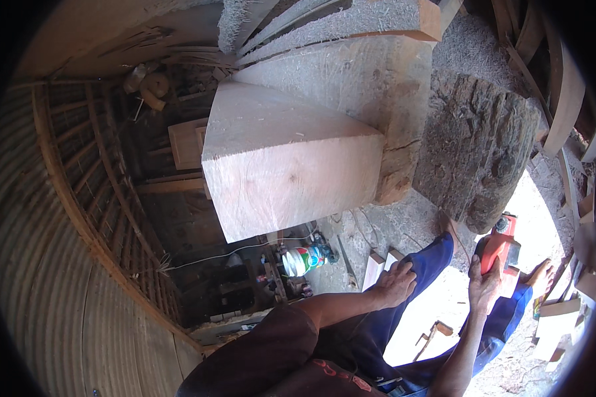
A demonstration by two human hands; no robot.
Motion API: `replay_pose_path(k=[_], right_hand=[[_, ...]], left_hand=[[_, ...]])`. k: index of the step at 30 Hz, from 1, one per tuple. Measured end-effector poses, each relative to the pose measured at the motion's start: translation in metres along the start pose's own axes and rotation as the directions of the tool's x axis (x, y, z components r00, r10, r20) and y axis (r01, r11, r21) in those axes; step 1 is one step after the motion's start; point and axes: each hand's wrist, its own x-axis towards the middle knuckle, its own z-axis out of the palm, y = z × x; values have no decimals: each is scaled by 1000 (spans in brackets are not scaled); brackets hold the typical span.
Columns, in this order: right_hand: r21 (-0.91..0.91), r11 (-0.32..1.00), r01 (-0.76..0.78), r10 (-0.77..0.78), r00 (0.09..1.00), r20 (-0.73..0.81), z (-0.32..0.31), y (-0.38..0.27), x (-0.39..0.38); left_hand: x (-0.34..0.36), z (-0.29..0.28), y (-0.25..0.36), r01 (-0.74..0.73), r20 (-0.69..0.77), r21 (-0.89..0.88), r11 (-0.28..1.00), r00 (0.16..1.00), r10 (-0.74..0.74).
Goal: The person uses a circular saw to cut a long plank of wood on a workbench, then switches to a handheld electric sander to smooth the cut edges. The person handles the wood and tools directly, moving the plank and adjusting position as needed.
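My right hand (pixel 485 286) is closed round a red electric hand planer (pixel 498 239), held low near my right foot. Its black knob points away from me. My left hand (pixel 396 283) rests on my bent left knee, fingers lying over the blue trousers with nothing in them. Ahead of both hands is a large squared wooden beam (pixel 295 175), its pale sawn end facing me. Beside it lies a rough, dark block of wood (pixel 477 145).
Sawdust-covered boards (pixel 351 26) lie behind the beam. Offcuts (pixel 557 324) are piled at the right. A white bucket (pixel 299 261) stands at centre left, near a trailing pale cord (pixel 228 253). Corrugated sheeting (pixel 53 264) forms the left wall. A small wooden-handled tool (pixel 436 334) lies between my legs.
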Motion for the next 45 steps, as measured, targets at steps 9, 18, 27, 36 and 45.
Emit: replay_pose_path(k=[9, 18, 27, 36, 45], right_hand=[[209, 971, 114, -113, 993, -12, 13, 16, -8], [181, 983, 42, -45, 999, 10, 14, 21, -10], [164, 984, 75, -79, 997, 19, 11, 16, -8], [87, 995, 51, -53, 998, 27, 12, 17, -3], [-224, 945, 238, -214, 969, 122, -15, -10, 6]], left_hand=[[6, -2, -13, -20, -6, -19, 1000, 1000, 20], [6, 1, -18, -16, -38, 1, 1000, 999, 16], [5, -3, -13, -9, -18, 16, 1000, 1000, 9], [6, -7, -13, -16, -54, -32, 999, 998, 14], [33, -18, -19, -72, -226, -108, 992, 973, 46]])
